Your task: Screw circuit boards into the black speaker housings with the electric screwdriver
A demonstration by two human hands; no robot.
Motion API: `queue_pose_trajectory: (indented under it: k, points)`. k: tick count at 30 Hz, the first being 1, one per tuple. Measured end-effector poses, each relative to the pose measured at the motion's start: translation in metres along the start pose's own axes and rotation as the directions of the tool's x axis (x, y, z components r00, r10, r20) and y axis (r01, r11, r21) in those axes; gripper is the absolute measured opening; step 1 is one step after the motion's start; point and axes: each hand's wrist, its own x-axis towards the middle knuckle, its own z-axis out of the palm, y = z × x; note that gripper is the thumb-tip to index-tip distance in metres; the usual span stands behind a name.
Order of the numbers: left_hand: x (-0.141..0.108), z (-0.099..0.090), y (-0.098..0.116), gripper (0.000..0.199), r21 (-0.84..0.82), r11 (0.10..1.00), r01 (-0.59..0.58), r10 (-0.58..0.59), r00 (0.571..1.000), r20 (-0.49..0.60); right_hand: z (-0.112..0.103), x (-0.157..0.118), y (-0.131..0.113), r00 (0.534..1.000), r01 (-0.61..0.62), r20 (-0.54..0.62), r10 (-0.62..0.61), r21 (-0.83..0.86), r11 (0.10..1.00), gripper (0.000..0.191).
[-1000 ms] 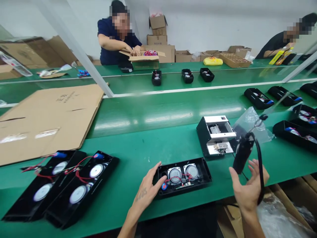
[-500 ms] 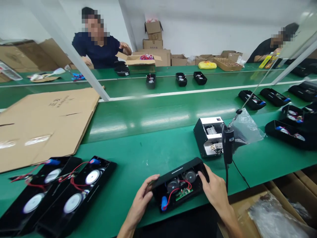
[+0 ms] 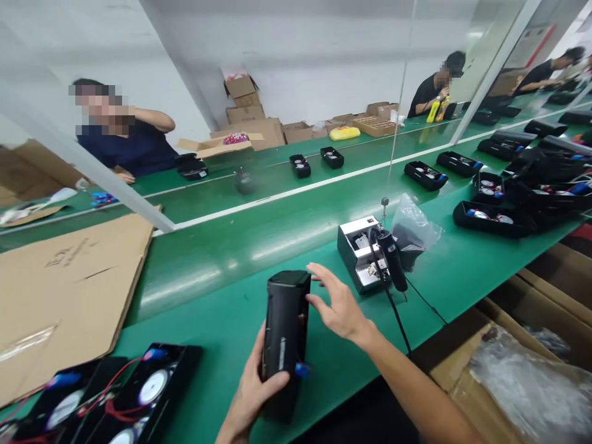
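Observation:
My left hand (image 3: pixel 254 394) grips the near end of a black speaker housing (image 3: pixel 284 327) and holds it up on end above the green bench (image 3: pixel 222 320), its closed back toward me. A blue part and red wire peek out at its lower right. My right hand (image 3: pixel 335 305) hovers open beside the housing's top right edge, fingers spread, just touching or nearly so. A black electric screwdriver (image 3: pixel 393 265) hangs on its cable just right of my right hand.
A black-and-white screw feeder box (image 3: pixel 358 253) and a clear plastic bag (image 3: pixel 411 225) sit behind the screwdriver. Two open speaker housings (image 3: pixel 139 394) lie at lower left, a flat cardboard sheet (image 3: pixel 60 290) beyond. More housings (image 3: pixel 490 219) line the right. People work across the conveyor.
The housing went from lying open on the bench, to tilted in both hands, to standing on end in my left hand. My right hand let go of the screwdriver, then the housing. View swung left.

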Motion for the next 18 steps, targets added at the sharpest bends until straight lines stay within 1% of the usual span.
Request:
queue_pose_trajectory:
  k: [1, 2, 3, 4, 5, 6, 7, 8, 9, 11, 13, 14, 15, 16, 17, 18]
  points:
    - [0.012, -0.007, 0.011, 0.099, 0.116, 0.993, 0.009, -0.007, 1.0, -0.015, -0.003, -0.01, 0.013, 0.997, -0.065, -0.035, 0.066, 0.024, 0.998, 0.057]
    - [0.023, -0.013, 0.021, 0.098, 0.272, 0.962, 0.002, 0.009, 0.999, -0.037, -0.006, -0.021, 0.026, 0.99, -0.127, -0.052, 0.129, 0.029, 0.991, 0.056]
    - [0.033, -0.016, 0.03, 0.096, 0.422, 0.906, -0.016, 0.035, 0.999, -0.037, -0.008, -0.033, 0.04, 0.982, -0.182, -0.052, 0.183, 0.023, 0.983, 0.055]
    - [0.042, -0.017, 0.036, 0.092, 0.556, 0.831, -0.035, 0.056, 0.998, -0.021, -0.009, -0.045, 0.053, 0.972, -0.23, -0.05, 0.23, 0.014, 0.973, 0.053]
    - [0.049, -0.017, 0.04, 0.09, 0.654, 0.754, -0.057, 0.059, 0.998, 0.019, -0.008, -0.055, 0.065, 0.962, -0.268, -0.052, 0.268, 0.006, 0.963, 0.052]
    - [0.056, -0.015, 0.042, 0.089, 0.715, 0.695, -0.076, 0.039, 0.997, 0.068, -0.007, -0.065, 0.075, 0.954, -0.294, -0.062, 0.294, 0.002, 0.956, 0.05]
    - [0.062, -0.014, 0.044, 0.089, 0.743, 0.664, -0.089, 0.004, 0.993, 0.116, -0.005, -0.073, 0.084, 0.948, -0.31, -0.071, 0.309, 0.002, 0.951, 0.047]
    - [0.066, -0.014, 0.045, 0.089, 0.741, 0.665, -0.093, -0.036, 0.987, 0.156, -0.003, -0.08, 0.091, 0.946, -0.316, -0.079, 0.316, 0.005, 0.949, 0.044]
    - [0.07, -0.015, 0.047, 0.09, 0.712, 0.697, -0.088, -0.066, 0.98, 0.185, -0.001, -0.084, 0.096, 0.946, -0.315, -0.083, 0.314, 0.009, 0.949, 0.042]
    - [0.076, -0.022, 0.05, 0.091, 0.572, 0.819, -0.046, -0.083, 0.977, 0.196, 0.001, -0.09, 0.102, 0.95, -0.301, -0.076, 0.302, 0.018, 0.953, 0.038]
    - [0.08, -0.035, 0.053, 0.098, 0.333, 0.941, 0.051, -0.106, 0.983, 0.148, 0.002, -0.092, 0.104, 0.956, -0.285, -0.059, 0.286, 0.021, 0.958, 0.035]
    - [0.08, -0.041, 0.053, 0.103, 0.192, 0.975, 0.113, -0.135, 0.985, 0.105, 0.002, -0.091, 0.104, 0.959, -0.277, -0.051, 0.277, 0.019, 0.961, 0.032]
    - [0.079, -0.047, 0.05, 0.108, 0.038, 0.984, 0.172, -0.174, 0.983, 0.053, 0.002, -0.091, 0.104, 0.963, -0.267, -0.041, 0.267, 0.015, 0.964, 0.03]
    - [0.078, -0.052, 0.046, 0.112, -0.144, 0.963, 0.228, -0.231, 0.973, 0.0, 0.002, -0.091, 0.105, 0.966, -0.257, -0.032, 0.257, 0.011, 0.966, 0.028]
    - [0.075, -0.055, 0.04, 0.112, -0.332, 0.904, 0.269, -0.3, 0.953, -0.044, 0.002, -0.09, 0.105, 0.969, -0.247, -0.022, 0.247, 0.005, 0.969, 0.027]
    - [0.072, -0.057, 0.031, 0.108, -0.498, 0.817, 0.291, -0.372, 0.925, -0.071, 0.002, -0.09, 0.106, 0.971, -0.238, -0.014, 0.238, -0.001, 0.971, 0.026]
